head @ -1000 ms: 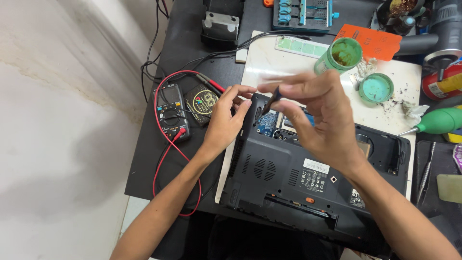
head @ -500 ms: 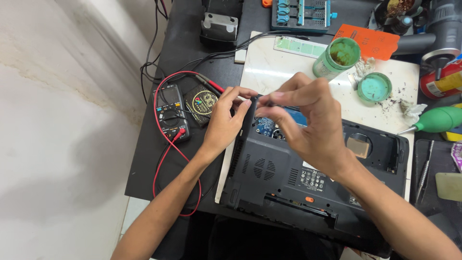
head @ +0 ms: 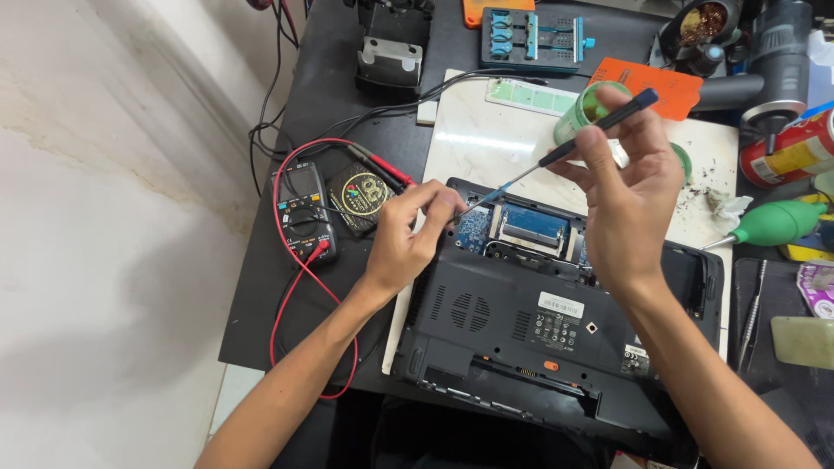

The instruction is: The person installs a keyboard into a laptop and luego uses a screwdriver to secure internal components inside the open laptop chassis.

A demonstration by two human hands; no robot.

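Observation:
An upturned black laptop (head: pixel 521 321) lies on a white mat, its memory bay open and showing a blue circuit board (head: pixel 532 222). My right hand (head: pixel 627 191) holds a thin dark-handled screwdriver (head: pixel 573 146) slanted down to the left. Its tip meets the laptop's far left corner. My left hand (head: pixel 408 236) rests on that corner, fingertips pinched right at the screwdriver tip. Whether the fingers hold a screw is too small to tell.
A black multimeter (head: pixel 301 210) with red leads sits left of the laptop beside a round-badged black case (head: pixel 363 196). Behind stand a green cup (head: pixel 584 106), an orange card (head: pixel 653 85), a blue clamp jig (head: pixel 532 38), a red can (head: pixel 792 153) and a green blower bulb (head: pixel 775 222).
My right hand has risen and drawn back to the right, so the screwdriver now shows at full length with its tip still at the laptop's corner. My left hand stayed put.

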